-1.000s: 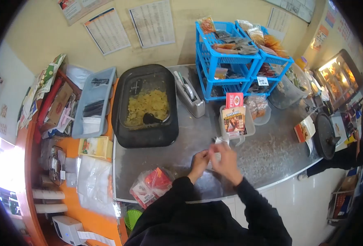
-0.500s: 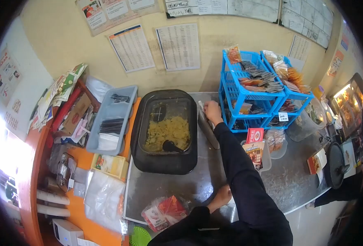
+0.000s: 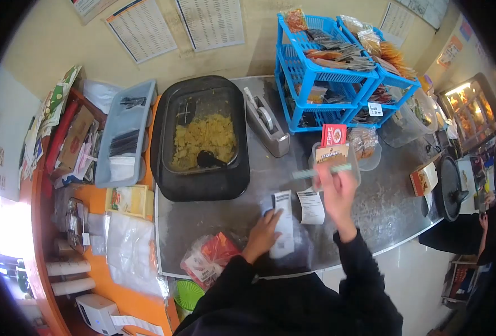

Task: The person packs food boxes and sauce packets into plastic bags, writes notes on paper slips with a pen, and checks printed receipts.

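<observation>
My right hand (image 3: 337, 196) is raised over the counter, its fingers pinching a pale green strip of tape (image 3: 305, 173) that sticks out on both sides and is blurred. My left hand (image 3: 263, 235) rests on a long white receipt (image 3: 282, 238), fingers stretched out over its left edge. A bluish piece (image 3: 267, 203) shows beside those fingers. Between the hands lies a second, shorter printed slip (image 3: 311, 208). Beyond them stands a grey tape dispenser (image 3: 270, 130). Close to my left wrist is a clear plastic bag with red contents (image 3: 211, 257).
A black tray (image 3: 164, 179) with yellow food and a black scoop stands left of the dispenser. Blue stacked racks (image 3: 326, 73) of sachets are at the back. A plastic tub (image 3: 353, 178) with cards sits behind my right hand. Another person's hand (image 3: 484, 221) shows far right.
My right hand has left the tape dispenser and come nearer with the strip. My left hand has moved forward and left onto the receipt. The view has tilted down and turned right.
</observation>
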### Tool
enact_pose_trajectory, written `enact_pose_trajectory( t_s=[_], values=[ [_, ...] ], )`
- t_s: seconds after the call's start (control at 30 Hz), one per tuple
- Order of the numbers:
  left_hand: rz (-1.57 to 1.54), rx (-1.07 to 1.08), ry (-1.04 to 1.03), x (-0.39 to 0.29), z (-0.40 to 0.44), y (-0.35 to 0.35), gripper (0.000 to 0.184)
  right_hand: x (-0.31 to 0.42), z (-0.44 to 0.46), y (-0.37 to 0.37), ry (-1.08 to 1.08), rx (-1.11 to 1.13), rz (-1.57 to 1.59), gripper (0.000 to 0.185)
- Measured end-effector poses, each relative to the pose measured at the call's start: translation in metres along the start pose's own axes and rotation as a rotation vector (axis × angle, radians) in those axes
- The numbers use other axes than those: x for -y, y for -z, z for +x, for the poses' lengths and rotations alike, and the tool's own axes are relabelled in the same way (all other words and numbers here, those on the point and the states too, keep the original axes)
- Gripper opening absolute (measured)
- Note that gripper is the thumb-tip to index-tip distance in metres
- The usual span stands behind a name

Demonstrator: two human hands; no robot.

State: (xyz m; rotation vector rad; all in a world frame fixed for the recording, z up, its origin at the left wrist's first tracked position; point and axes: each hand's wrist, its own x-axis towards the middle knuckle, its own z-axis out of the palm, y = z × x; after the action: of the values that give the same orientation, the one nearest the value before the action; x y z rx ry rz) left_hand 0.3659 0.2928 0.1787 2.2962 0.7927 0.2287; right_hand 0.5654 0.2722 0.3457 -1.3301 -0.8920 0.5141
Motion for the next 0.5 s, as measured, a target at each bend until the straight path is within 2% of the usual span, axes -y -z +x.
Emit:
enact_pose_trajectory(
  t_s=[0.07,0.13,0.23,0.43,0.5],
  values=[
    [0.058,0.037,0.035,0.004,0.000,0.003,0.095,-0.035,-0.042,0.022,0.030,0.024,-0.157,0.013],
    [0.147,0.063,0.046,0.003,0.001,0.010,0.105,-0.056,-0.080,0.023,-0.147,0.187,-0.191,0.012],
    [0.260,0.031,0.022,0.000,-0.002,0.014,0.117,-0.073,-0.110,0.015,-0.141,0.390,-0.449,0.010],
    [0.208,0.049,0.052,0.000,-0.001,0.015,0.121,-0.107,-0.120,0.007,0.050,0.360,-0.539,0.012],
    [0.197,0.053,0.057,-0.001,-0.003,0.015,0.119,-0.101,-0.119,0.004,0.043,0.294,-0.497,0.012]
  ],
)
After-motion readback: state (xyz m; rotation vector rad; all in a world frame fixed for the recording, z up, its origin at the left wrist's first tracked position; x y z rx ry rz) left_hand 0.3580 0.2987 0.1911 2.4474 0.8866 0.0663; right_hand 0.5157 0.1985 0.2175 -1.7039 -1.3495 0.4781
